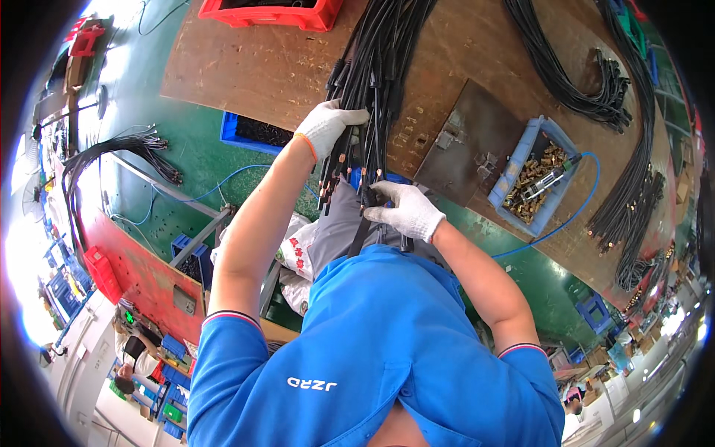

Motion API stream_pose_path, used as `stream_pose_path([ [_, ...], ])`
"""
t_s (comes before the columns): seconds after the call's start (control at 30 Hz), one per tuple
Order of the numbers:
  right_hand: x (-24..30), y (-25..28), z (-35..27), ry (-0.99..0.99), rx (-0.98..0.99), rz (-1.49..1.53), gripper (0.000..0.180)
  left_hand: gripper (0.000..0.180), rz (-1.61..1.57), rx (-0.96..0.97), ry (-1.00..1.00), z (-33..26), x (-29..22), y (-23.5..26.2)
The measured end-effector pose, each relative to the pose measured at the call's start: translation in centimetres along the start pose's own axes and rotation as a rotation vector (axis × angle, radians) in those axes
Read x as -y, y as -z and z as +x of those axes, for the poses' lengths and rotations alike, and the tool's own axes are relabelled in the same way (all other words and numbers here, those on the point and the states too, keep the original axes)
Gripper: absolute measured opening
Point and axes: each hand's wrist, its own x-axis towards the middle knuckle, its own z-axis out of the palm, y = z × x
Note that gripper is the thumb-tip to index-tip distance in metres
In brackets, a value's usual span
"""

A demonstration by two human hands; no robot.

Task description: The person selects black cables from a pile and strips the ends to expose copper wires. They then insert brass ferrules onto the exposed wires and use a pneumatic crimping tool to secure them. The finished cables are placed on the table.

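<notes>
Head view, hands: the left hand point(328, 125), in a white knit glove, is closed around a thick bundle of black cables point(372, 67) near its lower end. The right hand point(406, 210), gloved alike, pinches the end of one black cable point(369, 197) between thumb and fingers, just below the bundle.

Cable bundle: it runs from the top edge down across the workbench to the hands. Its lower ends hang free at the bench edge, copper-coloured tips showing.

Workbench: a worn brown board top point(253, 67), scuffed and stained, filling the upper middle of the view. A dark metal plate point(465, 141) lies on it to the right of the hands.

On the bench: a blue tray point(517, 165) of small brass fittings with a tool lying in it, beside the plate. A blue hose point(580, 205) curves away from the tray. More black cable bunches point(588, 93) loop across the right side, well apart from the hands. A red crate point(272, 13) sits at the far edge.

Floor: green point(194, 160), seen left of the bench, with a blue bin point(249, 132) of dark parts tucked under the bench edge.

Room: a workshop. At left, a red surface point(145, 272) and another cable loop point(112, 153) draped over a frame; brightly lit benches and blue bins lie toward the rim.

Person: blue short-sleeved shirt point(372, 350), forearms bare.
</notes>
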Motion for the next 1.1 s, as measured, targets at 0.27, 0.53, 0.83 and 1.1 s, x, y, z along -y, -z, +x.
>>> stream_pose_path([
  [0.27,0.7,0.0,0.5,-0.125,0.074,0.448,0.041,0.027,-0.014,-0.029,-0.014,0.1,0.7,-0.2],
  [0.53,3.5,1.7,6.4,-0.11,-0.172,0.391,0.033,0.025,0.071,-0.024,0.003,-0.2,0.5,0.3],
  [0.83,8.5,8.5,17.1,-0.162,-0.422,0.33,0.036,0.023,-0.098,0.089,0.027,-1.1,-2.3,4.0],
  [1.1,7.1,6.9,18.6,0.073,-0.826,0.427,0.028,0.028,-0.186,0.19,0.098,-0.8,-1.4,3.1],
])
